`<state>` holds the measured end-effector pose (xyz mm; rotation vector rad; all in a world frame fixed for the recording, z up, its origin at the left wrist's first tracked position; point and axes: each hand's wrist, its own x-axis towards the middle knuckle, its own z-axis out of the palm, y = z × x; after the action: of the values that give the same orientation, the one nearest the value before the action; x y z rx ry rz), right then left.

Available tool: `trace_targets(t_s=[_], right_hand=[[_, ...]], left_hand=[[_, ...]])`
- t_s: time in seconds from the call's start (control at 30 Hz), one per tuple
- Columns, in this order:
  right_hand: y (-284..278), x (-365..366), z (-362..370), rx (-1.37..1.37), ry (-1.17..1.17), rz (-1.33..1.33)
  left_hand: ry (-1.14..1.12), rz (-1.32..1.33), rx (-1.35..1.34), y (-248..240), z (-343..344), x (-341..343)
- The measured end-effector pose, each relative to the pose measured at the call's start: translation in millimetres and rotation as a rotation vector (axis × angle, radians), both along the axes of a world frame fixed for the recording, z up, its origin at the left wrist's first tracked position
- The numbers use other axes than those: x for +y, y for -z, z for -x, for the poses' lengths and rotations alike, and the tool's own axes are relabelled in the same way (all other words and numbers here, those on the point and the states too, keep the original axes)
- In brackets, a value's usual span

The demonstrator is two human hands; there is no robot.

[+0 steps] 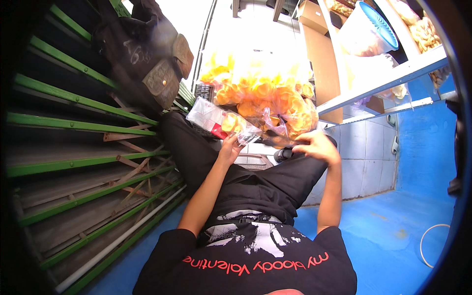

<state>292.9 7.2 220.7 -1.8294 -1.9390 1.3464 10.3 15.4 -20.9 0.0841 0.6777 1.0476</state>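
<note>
My left hand (230, 150) is closed on the lower end of a clear plastic pouch (202, 114) with a red and white printed panel. A few yellow chips show inside the pouch, which lies tilted in front of my left knee. Beyond it sits a big clear plastic bag (297, 115) full of yellow-orange curved chips, with a purplish gathered piece of plastic on its near side. At the near right edge of this bag is my right hand (318, 148), its fingers stretched to the left and apart. Strong glare washes out the bag's far part.
A green folding metal gate (73, 120) runs along the left, with a dark bag (140, 54) hanging on it. On the right stands a white metal shelf (388, 78) holding a clear tub with a blue lid (378, 24) and bagged snacks. A black basket (203, 92) is partly under the chips.
</note>
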Motion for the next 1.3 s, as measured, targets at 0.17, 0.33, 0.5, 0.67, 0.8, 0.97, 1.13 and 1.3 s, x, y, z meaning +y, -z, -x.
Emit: trace_targets(t_s=[0.17, 0.33, 0.5, 0.67, 0.8, 0.97, 1.13, 1.3], right_hand=[[27, 31, -33, -0.356, 0.085, -0.231], [82, 49, -26, -0.563, -0.071, -0.632], [96, 52, -22, -0.519, -0.058, -0.742], [80, 43, -14, -0.479, -0.005, -0.935], [72, 32, -19, -0.454, 0.217, -0.652], [70, 18, -30, -0.272, 0.409, -0.551], [62, 1, -30, 0.047, 0.574, -0.337], [57, -16, -26, 0.294, 0.661, -0.164]], left_hand=[[0.041, 0.029, 0.049, 1, 0, 1], [0.048, 0.049, 0.1, 1, 4, -2], [0.064, 0.037, 0.089, 1, 5, -1], [0.065, 0.08, 0.129, 0, 3, -1], [0.083, 0.033, 0.131, -1, 2, -1], [0.089, 0.073, 0.146, -4, 3, -1], [0.078, 0.048, 0.09, -8, 3, -1], [0.072, 0.097, 0.067, -11, 3, 0]])
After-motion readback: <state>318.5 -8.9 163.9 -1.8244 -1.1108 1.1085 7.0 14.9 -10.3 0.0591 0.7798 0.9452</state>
